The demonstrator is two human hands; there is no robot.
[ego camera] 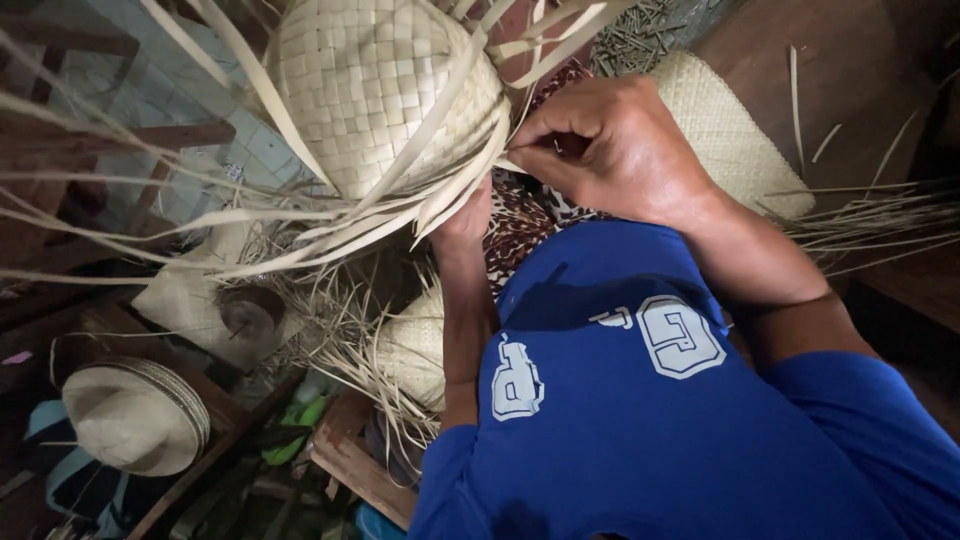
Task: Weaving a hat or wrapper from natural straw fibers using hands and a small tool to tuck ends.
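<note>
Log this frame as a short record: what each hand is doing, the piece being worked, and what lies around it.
Work piece: half-woven straw hat, loose strips trailing from its edge
Right hand: right hand pinches a strip at the weave's edge
Left hand: left hand props the piece from below, fingers mostly hidden
Below left: finished straw hat
Behind right hand: woven mat
Clothing: blue shirt

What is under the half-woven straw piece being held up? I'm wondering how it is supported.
Under the woven piece, the left hand props its lower edge; loose strips trail down. The left hand's fingers are hidden behind the strips.
</note>
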